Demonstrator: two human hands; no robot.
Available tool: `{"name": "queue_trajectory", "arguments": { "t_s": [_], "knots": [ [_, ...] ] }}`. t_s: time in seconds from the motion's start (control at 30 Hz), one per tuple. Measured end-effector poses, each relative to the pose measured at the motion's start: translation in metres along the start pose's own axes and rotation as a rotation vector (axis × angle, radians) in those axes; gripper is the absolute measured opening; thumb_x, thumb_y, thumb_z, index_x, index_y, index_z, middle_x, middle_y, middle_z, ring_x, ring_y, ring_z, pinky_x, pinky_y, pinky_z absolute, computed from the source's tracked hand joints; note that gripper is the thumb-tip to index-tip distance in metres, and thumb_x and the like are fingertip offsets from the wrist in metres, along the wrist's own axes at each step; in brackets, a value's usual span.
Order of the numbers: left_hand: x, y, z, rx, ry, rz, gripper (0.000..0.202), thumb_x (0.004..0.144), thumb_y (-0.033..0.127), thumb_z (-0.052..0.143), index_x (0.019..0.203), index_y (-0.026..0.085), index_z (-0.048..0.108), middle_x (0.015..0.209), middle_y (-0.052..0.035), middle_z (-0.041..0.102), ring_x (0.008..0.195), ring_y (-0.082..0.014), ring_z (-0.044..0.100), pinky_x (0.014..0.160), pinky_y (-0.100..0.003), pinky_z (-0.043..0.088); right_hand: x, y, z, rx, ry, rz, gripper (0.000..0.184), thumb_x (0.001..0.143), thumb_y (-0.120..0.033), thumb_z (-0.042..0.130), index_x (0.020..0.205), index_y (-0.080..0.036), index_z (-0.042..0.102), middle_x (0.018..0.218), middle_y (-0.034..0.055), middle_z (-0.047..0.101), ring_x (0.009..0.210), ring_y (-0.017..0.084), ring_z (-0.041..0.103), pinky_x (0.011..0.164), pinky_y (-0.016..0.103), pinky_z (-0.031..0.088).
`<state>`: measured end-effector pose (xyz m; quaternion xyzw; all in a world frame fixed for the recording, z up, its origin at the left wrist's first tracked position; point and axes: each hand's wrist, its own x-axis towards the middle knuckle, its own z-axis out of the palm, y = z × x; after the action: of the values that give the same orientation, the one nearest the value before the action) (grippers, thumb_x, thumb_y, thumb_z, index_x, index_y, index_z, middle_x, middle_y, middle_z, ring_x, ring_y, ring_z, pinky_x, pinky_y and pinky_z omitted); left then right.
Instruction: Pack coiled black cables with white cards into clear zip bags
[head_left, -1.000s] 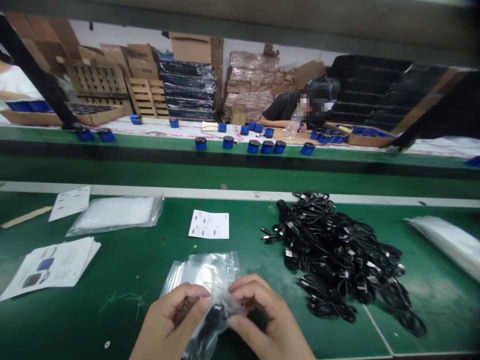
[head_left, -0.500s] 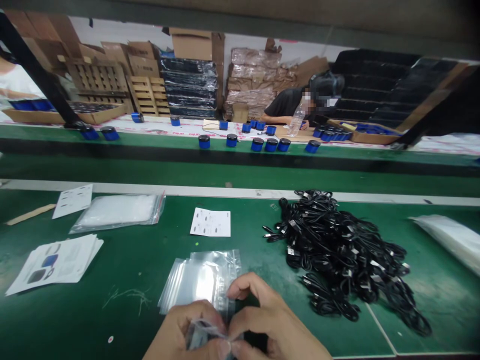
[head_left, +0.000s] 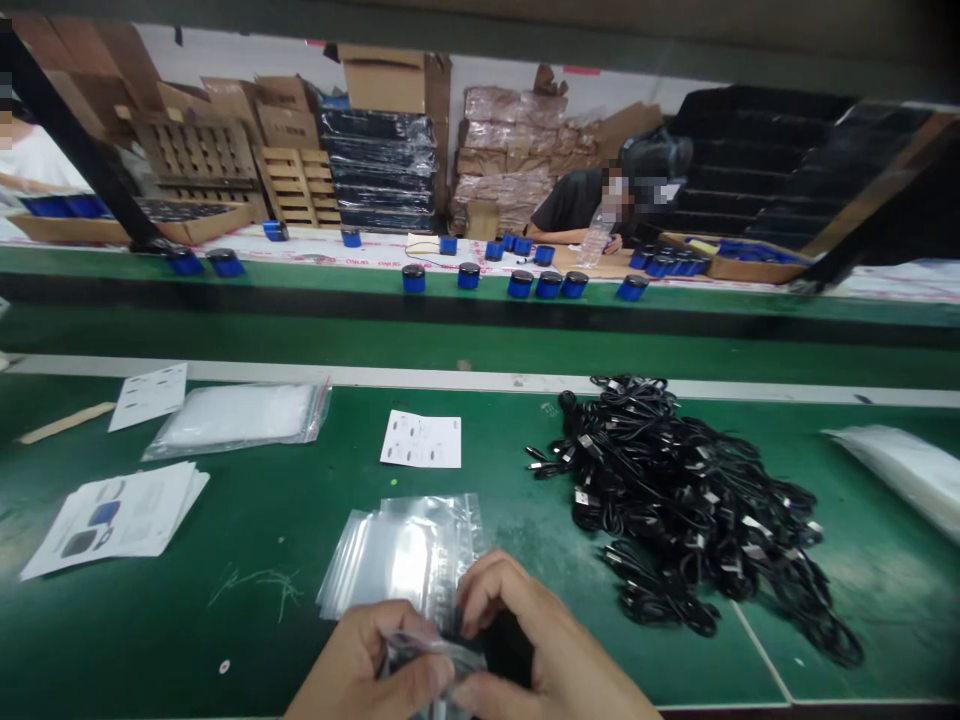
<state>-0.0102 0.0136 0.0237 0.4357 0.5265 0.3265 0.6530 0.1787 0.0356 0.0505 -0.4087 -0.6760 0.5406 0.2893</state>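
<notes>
At your six o'clock, your left hand (head_left: 379, 660) pinches a clear bag (head_left: 409, 648), probably light, limp and slippery, best held by its edges; your right hand's (head_left: 525, 640) grip you can't tell.

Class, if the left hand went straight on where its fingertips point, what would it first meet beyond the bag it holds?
Probably the right hand, close beside the left hand; depth is unclear.
</notes>
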Motion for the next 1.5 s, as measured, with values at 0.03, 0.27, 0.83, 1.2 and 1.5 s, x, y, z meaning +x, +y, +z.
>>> {"name": "queue_trajectory", "arguments": {
  "t_s": [0.03, 0.27, 0.83, 1.2, 1.5],
  "knots": [
    [0.001, 0.002, 0.001, 0.012, 0.013, 0.019, 0.039, 0.064, 0.051, 0.074, 0.059, 0.015, 0.060, 0.052, 0.0059, 0.049, 0.051, -0.0077, 0.040, 0.052, -0.021, 0.030, 0.000, 0.002, 0.002, -0.026, 0.032, 0.048, 0.022, 0.071, -0.021, 0.071, 0.089, -0.020, 0.058, 0.085, 0.0021, 0.058, 0.081, 0.019, 0.057, 0.073, 0.030, 0.043],
    [0.000, 0.005, 0.002, 0.017, 0.112, 0.062, 0.031, 0.073, 0.051, 0.067, 0.074, 0.020, 0.065, 0.064, 0.0043, 0.060, 0.061, -0.0104, 0.054, 0.058, -0.018, 0.040, 0.002, 0.012, 0.010, 0.019, 0.216, 0.156, 0.020, 0.081, -0.029, 0.054, 0.064, -0.019, 0.053, 0.063, -0.0001, 0.054, 0.063, 0.016, 0.052, 0.060, 0.027, 0.041],
    [-0.005, 0.001, -0.016, 0.204, 0.184, 0.193, 0.015, 0.079, 0.039, 0.063, 0.081, 0.025, 0.068, 0.077, 0.0028, 0.069, 0.071, -0.0132, 0.067, 0.064, -0.015, 0.050, 0.003, 0.014, 0.013, 0.117, 0.253, 0.114, 0.022, 0.081, -0.031, 0.056, 0.065, -0.018, 0.055, 0.062, -0.0027, 0.046, 0.057, 0.012, 0.044, 0.054, 0.023, 0.034],
    [-0.004, 0.002, -0.021, 0.635, 0.238, 0.571, 0.012, 0.085, 0.022, 0.058, 0.074, 0.022, 0.063, 0.067, 0.0045, 0.064, 0.059, -0.0072, 0.063, 0.057, -0.010, 0.047, 0.004, 0.014, 0.011, -0.064, 0.241, 0.085, 0.018, 0.084, -0.025, 0.054, 0.069, -0.017, 0.060, 0.066, -0.0003, 0.053, 0.062, 0.014, 0.050, 0.059, 0.023, 0.038],
    [0.001, 0.006, -0.017, 0.548, 0.154, 0.415, 0.018, 0.086, 0.029, 0.055, 0.073, 0.022, 0.066, 0.070, 0.0017, 0.067, 0.064, -0.0118, 0.065, 0.059, -0.014, 0.049, 0.007, 0.015, 0.021, -0.057, 0.203, 0.093, 0.017, 0.081, -0.025, 0.054, 0.068, -0.017, 0.061, 0.061, -0.0012, 0.052, 0.058, 0.013, 0.050, 0.055, 0.022, 0.039]
  ]
}}
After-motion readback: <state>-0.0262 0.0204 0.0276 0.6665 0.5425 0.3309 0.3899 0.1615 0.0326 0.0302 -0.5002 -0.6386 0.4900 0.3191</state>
